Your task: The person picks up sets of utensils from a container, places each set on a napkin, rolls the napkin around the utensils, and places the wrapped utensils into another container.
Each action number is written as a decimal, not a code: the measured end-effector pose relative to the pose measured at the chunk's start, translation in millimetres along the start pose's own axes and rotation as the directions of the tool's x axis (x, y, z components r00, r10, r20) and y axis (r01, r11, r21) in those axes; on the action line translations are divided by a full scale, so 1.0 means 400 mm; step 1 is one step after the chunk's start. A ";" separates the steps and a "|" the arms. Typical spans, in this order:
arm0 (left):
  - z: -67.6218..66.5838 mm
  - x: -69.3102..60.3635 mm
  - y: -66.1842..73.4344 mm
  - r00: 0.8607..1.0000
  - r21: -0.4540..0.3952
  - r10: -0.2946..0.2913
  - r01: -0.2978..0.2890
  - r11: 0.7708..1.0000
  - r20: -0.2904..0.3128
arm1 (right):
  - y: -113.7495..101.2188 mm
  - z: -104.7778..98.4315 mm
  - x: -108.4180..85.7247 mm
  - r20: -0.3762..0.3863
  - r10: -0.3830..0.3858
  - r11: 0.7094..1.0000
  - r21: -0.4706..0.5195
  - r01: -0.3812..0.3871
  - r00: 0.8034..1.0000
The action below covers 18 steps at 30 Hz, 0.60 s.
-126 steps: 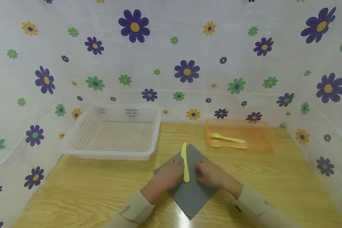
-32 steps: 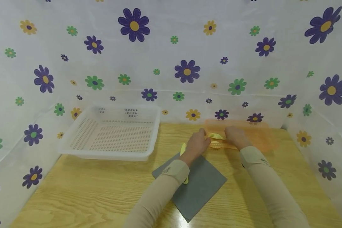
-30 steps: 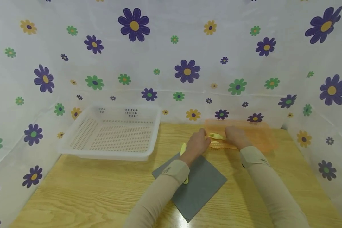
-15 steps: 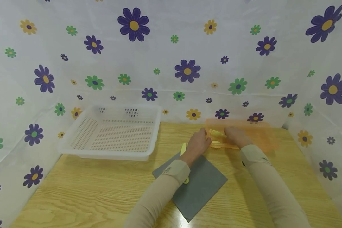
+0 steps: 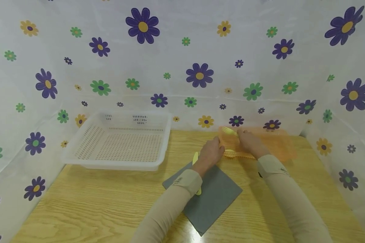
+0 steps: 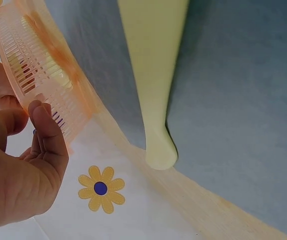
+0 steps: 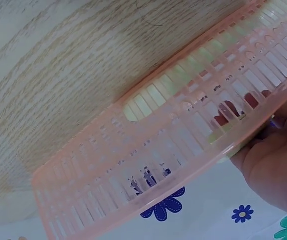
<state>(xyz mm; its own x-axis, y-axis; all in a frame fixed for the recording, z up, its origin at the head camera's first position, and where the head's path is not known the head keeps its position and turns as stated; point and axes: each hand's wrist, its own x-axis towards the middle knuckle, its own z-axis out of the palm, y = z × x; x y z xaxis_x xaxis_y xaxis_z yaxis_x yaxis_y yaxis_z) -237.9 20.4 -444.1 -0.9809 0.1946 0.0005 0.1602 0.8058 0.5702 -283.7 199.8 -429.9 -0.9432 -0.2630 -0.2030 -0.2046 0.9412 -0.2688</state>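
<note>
My left hand (image 5: 211,152) grips the near left end of an orange plastic basket (image 5: 276,145); the left wrist view shows thumb and fingers at its rim (image 6: 14,82). Inside the basket, my right hand (image 5: 251,143) holds a pale yellow fork (image 5: 229,131), its tines pointing left and raised near the basket's back left corner. A yellow spoon (image 5: 230,153) lies along the basket's near wall, partly behind the slats. Under my left forearm, a yellow knife (image 5: 195,158) lies on a dark grey square mat (image 5: 216,197); sleeve and wrist hide its middle.
At the back left stands a large white perforated basket (image 5: 124,164). Both baskets and the mat rest on a wooden table (image 5: 109,202). A flower-printed white sheet (image 5: 170,50) encloses the back and sides.
Both hands have moved from the mat to the orange basket. During the last half second the right hand has raised the fork from the basket's bottom; the left hand has stayed at the rim.
</note>
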 end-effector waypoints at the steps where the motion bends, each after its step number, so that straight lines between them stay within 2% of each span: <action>1: -0.001 0.000 0.000 1.000 0.004 0.002 -0.002 1.000 -0.002 | 0.000 0.000 0.001 -0.009 -0.001 1.000 -0.004 0.001 1.000; 9: -0.004 0.000 -0.005 0.999 0.027 0.035 -0.035 0.999 -0.010 | 0.007 0.008 0.000 -0.113 -0.066 0.998 0.002 0.066 0.991; 18: -0.010 -0.010 -0.007 0.999 0.013 0.045 -0.045 0.999 -0.011 | 0.004 0.007 -0.009 -0.175 -0.110 0.993 0.027 0.117 0.978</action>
<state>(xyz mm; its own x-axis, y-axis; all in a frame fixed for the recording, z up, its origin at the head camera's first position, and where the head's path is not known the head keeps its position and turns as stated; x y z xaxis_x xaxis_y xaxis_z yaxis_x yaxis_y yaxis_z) -235.1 15.0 -442.3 -0.9737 0.2250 0.0352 0.2058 0.8036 0.5584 -279.9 201.6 -432.2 -0.9460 -0.3241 -0.0042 -0.3062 0.8980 -0.3159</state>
